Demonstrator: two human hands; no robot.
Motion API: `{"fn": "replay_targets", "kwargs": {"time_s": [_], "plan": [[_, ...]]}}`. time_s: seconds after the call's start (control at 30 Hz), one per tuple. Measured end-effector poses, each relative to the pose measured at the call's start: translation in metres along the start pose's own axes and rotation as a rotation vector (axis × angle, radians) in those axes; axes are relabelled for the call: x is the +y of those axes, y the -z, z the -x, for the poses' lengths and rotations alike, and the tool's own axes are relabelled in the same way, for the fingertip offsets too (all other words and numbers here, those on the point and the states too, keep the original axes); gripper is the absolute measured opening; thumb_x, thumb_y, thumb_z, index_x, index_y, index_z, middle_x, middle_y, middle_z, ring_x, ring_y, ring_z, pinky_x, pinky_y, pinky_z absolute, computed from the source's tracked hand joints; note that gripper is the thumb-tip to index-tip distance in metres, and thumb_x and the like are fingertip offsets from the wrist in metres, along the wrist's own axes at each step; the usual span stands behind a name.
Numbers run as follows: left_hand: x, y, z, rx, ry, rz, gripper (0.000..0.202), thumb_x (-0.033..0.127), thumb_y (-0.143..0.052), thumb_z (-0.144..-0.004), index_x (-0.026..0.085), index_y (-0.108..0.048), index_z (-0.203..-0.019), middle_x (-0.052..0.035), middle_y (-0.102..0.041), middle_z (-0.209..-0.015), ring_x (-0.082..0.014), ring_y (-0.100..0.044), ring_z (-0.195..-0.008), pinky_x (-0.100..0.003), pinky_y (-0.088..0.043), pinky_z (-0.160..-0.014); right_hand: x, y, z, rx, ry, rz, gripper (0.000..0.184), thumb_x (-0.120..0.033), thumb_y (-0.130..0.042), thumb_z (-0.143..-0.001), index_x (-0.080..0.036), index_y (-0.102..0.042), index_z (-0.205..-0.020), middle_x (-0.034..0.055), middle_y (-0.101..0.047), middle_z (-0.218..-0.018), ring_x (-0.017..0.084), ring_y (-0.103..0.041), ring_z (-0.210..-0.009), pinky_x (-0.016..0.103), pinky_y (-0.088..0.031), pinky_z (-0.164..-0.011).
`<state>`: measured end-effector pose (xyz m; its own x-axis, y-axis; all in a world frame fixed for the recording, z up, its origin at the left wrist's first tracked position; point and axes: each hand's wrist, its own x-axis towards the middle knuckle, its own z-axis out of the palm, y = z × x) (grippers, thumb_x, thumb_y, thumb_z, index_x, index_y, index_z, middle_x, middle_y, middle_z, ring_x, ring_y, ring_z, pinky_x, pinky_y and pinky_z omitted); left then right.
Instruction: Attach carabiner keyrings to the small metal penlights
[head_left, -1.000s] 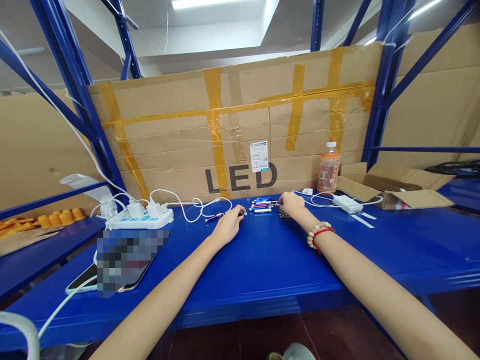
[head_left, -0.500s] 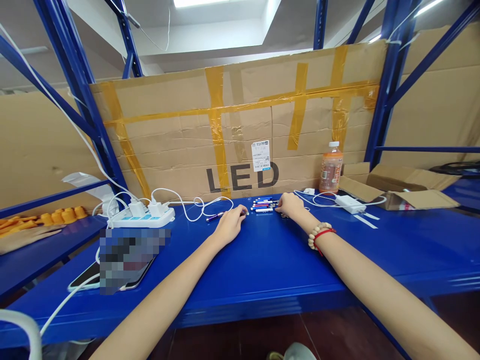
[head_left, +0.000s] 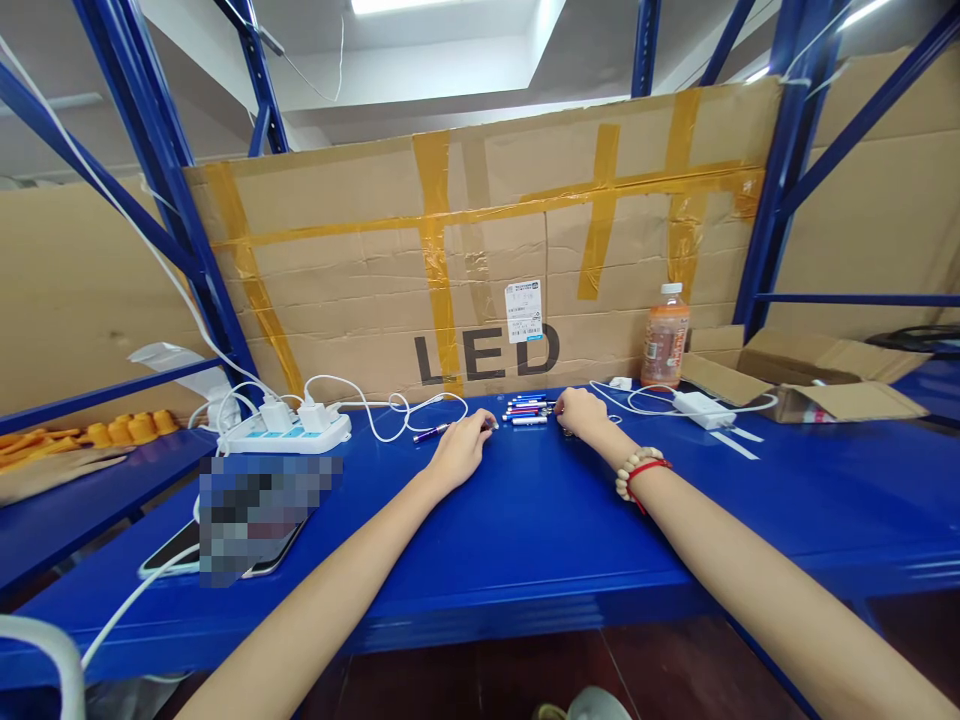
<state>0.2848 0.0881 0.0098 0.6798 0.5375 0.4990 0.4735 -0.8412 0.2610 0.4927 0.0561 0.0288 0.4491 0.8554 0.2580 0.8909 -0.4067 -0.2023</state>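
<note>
I see a thin purple pen light (head_left: 427,433) lying far back on the blue shelf (head_left: 525,520), with my left hand (head_left: 459,447) curled and pinching its right end. Just right sits a row of small pen lights (head_left: 527,411). My right hand (head_left: 581,412) touches it, but I cannot tell its grip. The power strip (head_left: 289,432) lies far left and the bottle (head_left: 664,340) far right.

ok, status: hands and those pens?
Left hand on shelf, fingertips at purple pen; grip unclear. Right hand at pen row, grip unclear. White cable loops just behind purple pen.
</note>
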Motion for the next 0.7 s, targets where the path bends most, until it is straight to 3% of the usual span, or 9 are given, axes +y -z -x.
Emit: {"fn": "replay_targets", "kwargs": {"time_s": [0.17, 0.4, 0.7], "plan": [[-0.0017, -0.0021, -0.0003, 0.006, 0.043, 0.036, 0.014, 0.017, -0.036, -0.083, 0.02, -0.044, -0.095, -0.0044, -0.059, -0.094, -0.017, -0.056, -0.088, -0.03, -0.043, -0.078, 0.0006, -0.0032, -0.002, 0.065, 0.017, -0.008, 0.027, -0.011, -0.053, -0.069, -0.02, -0.064, -0.092, 0.0087, -0.063, -0.095, 0.02, -0.058, -0.092, 0.026, -0.045, -0.073], [-0.001, -0.0013, 0.0005, 0.009, 0.046, 0.044, 0.012, 0.018, -0.037, -0.083, 0.02, -0.043, -0.094, -0.0044, -0.058, -0.093, -0.0174, -0.056, -0.087, -0.031, -0.043, -0.078, -0.0008, -0.0078, -0.0019, 0.051, -0.024, 0.003, 0.022, -0.014, -0.056, -0.068, -0.014, -0.064, -0.088, 0.0126, -0.063, -0.093, 0.024, -0.059, -0.09, 0.029, -0.046, -0.071], [-0.0021, -0.0021, 0.0002, 0.01, 0.023, 0.01, 0.013, 0.018, -0.036, -0.083, 0.021, -0.043, -0.094, -0.0037, -0.058, -0.091, -0.017, -0.055, -0.087, -0.031, -0.043, -0.078, 0.0017, -0.0053, -0.0004, 0.054, -0.006, -0.008, 0.024, -0.004, -0.05, -0.068, -0.013, -0.066, -0.084, 0.0144, -0.064, -0.092, 0.024, -0.059, -0.09, 0.028, -0.046, -0.071]]}}
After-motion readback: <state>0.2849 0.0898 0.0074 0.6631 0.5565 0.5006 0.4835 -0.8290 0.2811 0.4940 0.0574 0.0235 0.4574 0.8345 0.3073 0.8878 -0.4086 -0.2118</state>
